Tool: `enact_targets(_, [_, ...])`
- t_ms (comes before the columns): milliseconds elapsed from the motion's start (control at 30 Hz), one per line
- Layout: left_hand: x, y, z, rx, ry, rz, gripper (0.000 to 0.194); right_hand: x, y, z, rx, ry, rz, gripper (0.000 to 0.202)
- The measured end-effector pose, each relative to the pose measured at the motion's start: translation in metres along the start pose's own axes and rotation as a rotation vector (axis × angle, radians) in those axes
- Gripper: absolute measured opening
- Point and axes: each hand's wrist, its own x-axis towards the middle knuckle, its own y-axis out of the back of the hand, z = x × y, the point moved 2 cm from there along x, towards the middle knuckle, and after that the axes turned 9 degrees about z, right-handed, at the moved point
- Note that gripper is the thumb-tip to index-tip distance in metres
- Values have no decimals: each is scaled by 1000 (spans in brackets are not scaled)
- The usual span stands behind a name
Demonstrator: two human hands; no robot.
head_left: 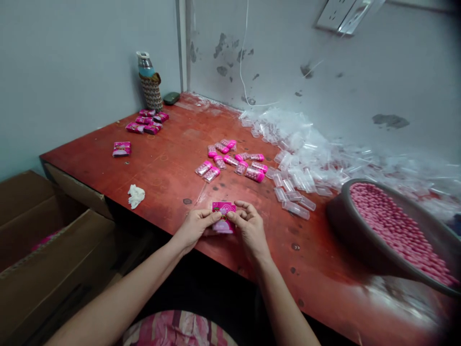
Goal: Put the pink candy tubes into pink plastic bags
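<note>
Near the table's front edge, a pink printed card packet point(224, 225) is pinched between my two hands. My left hand point(196, 228) grips its left side, thumb on the front. My right hand point(250, 225) holds the right side with thumb and fingers closed on it. Whether it is one card or a stack I cannot tell. Just beyond lie several small clear tubes with pink caps, filled with pink beads point(255, 173). To their right, empty clear tubes point(296, 209) spread into a large heap along the wall.
A grey basin point(345, 230) of pink beads point(399, 230) stands at right. Pink packets point(121, 149) lie at left near a bottle in a knitted cover point(151, 91). A crumpled white tissue point(136, 196) is near the edge. Below left is an open cardboard box point(72, 240).
</note>
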Motion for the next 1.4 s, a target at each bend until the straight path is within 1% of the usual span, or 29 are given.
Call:
enact_targets(67, [0, 4, 0, -57, 28, 65, 30, 1, 1, 2, -56, 21, 11, 40])
enact_targets(133, [0, 11, 1, -78, 3, 134, 28, 1, 3, 4, -204, 93, 43, 40])
enact_targets(167, [-1, 15, 2, -83, -14, 162, 27, 2, 5, 5, -336, 148, 57, 39])
enact_targets(233, [-2, 22, 4, -91, -37, 212, 24, 4, 7, 3, -685, 288, 62, 36])
enact_targets(300, [-4, 29, 6, -105, -42, 246, 22, 10, 3, -2, -1003, 426, 46, 33])
enact_targets(333, [-4, 31, 7, -117, -37, 267, 22, 14, -1, -6, -1102, 483, 36, 32])
enact_targets(400, [-5, 35, 8, -147, -15, 312, 23, 27, -15, -16, -1169, 557, 25, 32])
enact_targets(467, [-5, 37, 8, -175, 3, 354, 23, 46, -34, -25, -1169, 570, 19, 32])
enact_targets(533, [-5, 39, 10, -180, -5, 373, 23, 68, -56, -31, -1210, 537, 37, 33])
enact_targets(633, [-5, 42, 13, -165, -39, 385, 24, 96, -82, -36, -1298, 468, 131, 41])
enact_targets(700, [-5, 47, 15, -193, -39, 412, 24, 102, -92, -38, -1244, 444, 158, 45])
enact_targets(733, [-4, 49, 15, -214, -34, 430, 23, 101, -94, -39, -1157, 434, 131, 45])
enact_targets(767, [-3, 52, 16, -231, -31, 446, 24, 97, -94, -39, -1032, 415, 65, 44])
enact_targets(800, [-2, 54, 15, -241, -32, 457, 24, 90, -93, -39, -882, 376, -38, 41])
enact_targets(867, [0, 55, 14, -238, -42, 453, 25, 70, -90, -37, -581, 238, -298, 36])
enact_targets(900, [2, 55, 13, -229, -47, 440, 26, 59, -86, -35, -470, 158, -408, 34])
enact_targets(933, [2, 53, 13, -221, -49, 423, 27, 48, -82, -33, -394, 103, -474, 33])
enact_targets(967, [3, 52, 12, -214, -48, 405, 27, 40, -77, -30, -350, 77, -486, 32])
enact_targets(1033, [2, 50, 11, -215, -40, 388, 25, 30, -64, -25, -351, 92, -418, 28])
enact_targets(1100, [0, 51, 12, -234, -32, 396, 22, 27, -48, -19, -487, 142, -337, 22])
enact_targets(1167, [-4, 54, 14, -247, -21, 386, 22, 28, -35, -16, -785, 212, -289, 20])
enact_targets(1233, [-7, 58, 15, -242, -14, 348, 22, 33, -30, -17, -1124, 308, -233, 22])
enact_targets(1300, [-9, 59, 16, -225, -26, 324, 22, 43, -35, -22, -1322, 401, -167, 27])
enact_targets(1367, [-10, 59, 15, -208, -39, 338, 21, 59, -50, -28, -1370, 446, -76, 34])
enact_targets(1400, [-9, 58, 14, -204, -40, 351, 21, 68, -59, -30, -1377, 441, -16, 39])
